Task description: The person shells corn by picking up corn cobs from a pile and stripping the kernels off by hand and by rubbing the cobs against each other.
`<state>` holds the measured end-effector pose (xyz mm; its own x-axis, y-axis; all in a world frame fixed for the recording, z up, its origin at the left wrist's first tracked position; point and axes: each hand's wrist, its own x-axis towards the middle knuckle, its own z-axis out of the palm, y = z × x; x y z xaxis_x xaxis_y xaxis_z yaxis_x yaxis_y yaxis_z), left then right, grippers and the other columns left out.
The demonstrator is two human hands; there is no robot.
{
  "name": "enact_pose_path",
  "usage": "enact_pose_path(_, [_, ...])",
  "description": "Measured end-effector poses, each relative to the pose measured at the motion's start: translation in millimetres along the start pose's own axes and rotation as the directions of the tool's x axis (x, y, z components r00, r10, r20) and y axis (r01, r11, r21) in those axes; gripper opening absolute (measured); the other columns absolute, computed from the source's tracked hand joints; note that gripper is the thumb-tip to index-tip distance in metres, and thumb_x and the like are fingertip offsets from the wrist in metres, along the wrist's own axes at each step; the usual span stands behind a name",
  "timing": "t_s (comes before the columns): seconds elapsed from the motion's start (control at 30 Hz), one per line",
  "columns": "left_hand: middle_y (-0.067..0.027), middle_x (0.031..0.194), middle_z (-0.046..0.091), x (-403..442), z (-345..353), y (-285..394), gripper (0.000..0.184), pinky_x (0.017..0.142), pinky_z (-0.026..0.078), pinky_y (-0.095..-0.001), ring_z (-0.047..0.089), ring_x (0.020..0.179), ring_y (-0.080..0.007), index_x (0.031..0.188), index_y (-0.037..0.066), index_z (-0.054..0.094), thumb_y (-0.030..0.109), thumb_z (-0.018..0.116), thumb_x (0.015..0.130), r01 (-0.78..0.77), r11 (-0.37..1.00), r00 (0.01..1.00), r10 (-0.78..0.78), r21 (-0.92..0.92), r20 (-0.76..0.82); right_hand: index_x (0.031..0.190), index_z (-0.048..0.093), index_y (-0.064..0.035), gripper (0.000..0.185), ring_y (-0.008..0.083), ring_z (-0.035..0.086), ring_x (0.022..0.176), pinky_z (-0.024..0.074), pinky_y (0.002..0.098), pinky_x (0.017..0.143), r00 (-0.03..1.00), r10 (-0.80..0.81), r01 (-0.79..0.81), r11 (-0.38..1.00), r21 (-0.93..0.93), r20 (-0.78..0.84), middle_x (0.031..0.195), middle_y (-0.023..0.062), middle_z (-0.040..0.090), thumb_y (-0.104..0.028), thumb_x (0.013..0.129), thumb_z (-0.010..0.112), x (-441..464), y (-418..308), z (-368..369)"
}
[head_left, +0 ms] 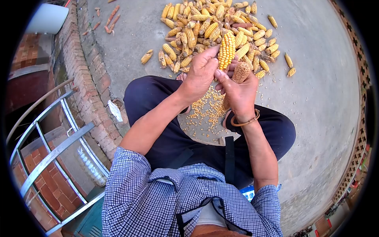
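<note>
A yellow corn ear [226,51] stands upright between my two hands, full of kernels. My left hand [200,75] is closed round its lower left side. Against its base presses the thumb of my right hand [239,91], which also holds a bare brown cob [241,72] in its palm. Part of another cob seems to show beneath the right palm. Loose kernels [205,111] lie scattered on the ground between my feet, below the hands. Beyond the hands is a heap of corn ears [190,37].
Bare cobs [113,19] lie at the upper left beside a brick edging [81,67]. A metal frame [55,154] stands at the left. Single ears [289,60] lie right of the heap. A white scrap [115,110] is near my left knee.
</note>
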<state>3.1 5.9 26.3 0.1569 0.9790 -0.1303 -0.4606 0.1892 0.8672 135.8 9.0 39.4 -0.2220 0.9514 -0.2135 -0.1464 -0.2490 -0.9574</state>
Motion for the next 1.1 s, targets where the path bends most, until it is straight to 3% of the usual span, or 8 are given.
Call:
enact_pose_path(0.1, [-0.0110,0.104,0.065,-1.3,4.0,-4.5,0.042,0.046,0.044,-0.0235,0.057,0.064,-0.0098,0.127,-0.003,0.051,0.003,0.029,0.092,-0.013,0.999,0.999,0.010,-0.048,-0.052,0.102,0.061,0.0062,0.026,0.0104,0.063,0.056,0.0470,0.0197,0.046,0.999,-0.036,0.035,0.998,-0.052,-0.033,0.080,0.0089,0.069,-0.006,0.084,0.075,-1.0,5.3,0.5])
enact_pose_path(0.27, [-0.0146,0.103,0.065,4.6,4.2,4.6,0.040,0.049,0.048,-0.0268,0.062,0.071,-0.0156,0.127,-0.006,0.049,0.004,0.030,0.093,0.041,0.981,0.999,-0.044,-0.191,-0.010,0.104,0.061,0.0054,0.026,0.0104,0.064,0.058,0.0470,0.0198,0.048,1.000,0.005,-0.004,0.998,0.057,-0.019,0.082,0.0084,0.069,-0.010,0.087,0.073,-0.8,-2.8,0.0])
enact_pose_path(0.4, [-0.0190,0.104,0.065,3.7,7.4,9.9,0.039,0.050,0.052,-0.0309,0.065,0.076,-0.0210,0.128,-0.008,0.048,0.009,0.031,0.096,0.010,0.938,1.000,-0.016,-0.346,-0.014,0.114,0.058,0.0023,0.029,0.0096,0.062,0.065,0.0444,0.0192,0.053,0.983,0.120,-0.132,0.988,0.084,0.139,0.087,0.0079,0.068,-0.019,0.095,0.064,1.0,-10.2,-15.2])
enact_pose_path(0.53, [-0.0207,0.104,0.065,0.8,3.5,12.2,0.041,0.051,0.055,-0.0334,0.067,0.082,-0.0227,0.130,-0.007,0.046,0.015,0.034,0.098,0.016,0.908,0.999,-0.001,-0.419,0.037,0.120,0.054,0.0019,0.031,0.0088,0.060,0.068,0.0432,0.0197,0.054,0.962,0.101,-0.160,0.961,0.226,0.254,0.092,0.0093,0.067,-0.019,0.097,0.059,2.3,-16.9,-16.6])
enact_pose_path(0.63, [-0.0208,0.106,0.065,0.2,7.2,18.2,0.043,0.050,0.056,-0.0328,0.067,0.081,-0.0229,0.133,-0.007,0.044,0.017,0.039,0.097,0.010,0.929,0.999,-0.021,-0.370,-0.025,0.123,0.053,0.0015,0.032,0.0087,0.060,0.069,0.0431,0.0198,0.055,0.951,0.085,-0.165,0.953,0.253,0.299,0.094,0.0095,0.067,-0.018,0.098,0.058,5.2,-15.1,-16.9])
enact_pose_path(0.83, [-0.0188,0.110,0.063,-3.0,2.0,18.9,0.047,0.050,0.055,-0.0295,0.067,0.080,-0.0195,0.135,-0.008,0.043,0.015,0.048,0.094,0.006,0.971,1.000,0.001,-0.240,0.027,0.124,0.053,0.0009,0.034,0.0087,0.060,0.070,0.0450,0.0190,0.057,0.945,0.082,-0.156,0.964,0.217,0.316,0.094,0.0084,0.066,-0.019,0.097,0.059,6.3,-12.3,-14.6])
enact_pose_path(1.1, [-0.0160,0.104,0.065,-3.7,2.3,18.9,0.047,0.049,0.053,-0.0279,0.065,0.076,-0.0180,0.134,-0.009,0.043,0.016,0.047,0.094,-0.027,0.974,0.999,0.034,-0.224,0.027,0.117,0.056,0.0020,0.035,0.0085,0.062,0.066,0.0465,0.0191,0.055,0.963,0.125,-0.161,0.977,0.138,0.238,0.091,0.0065,0.067,-0.019,0.092,0.068,6.0,-13.3,-11.0])
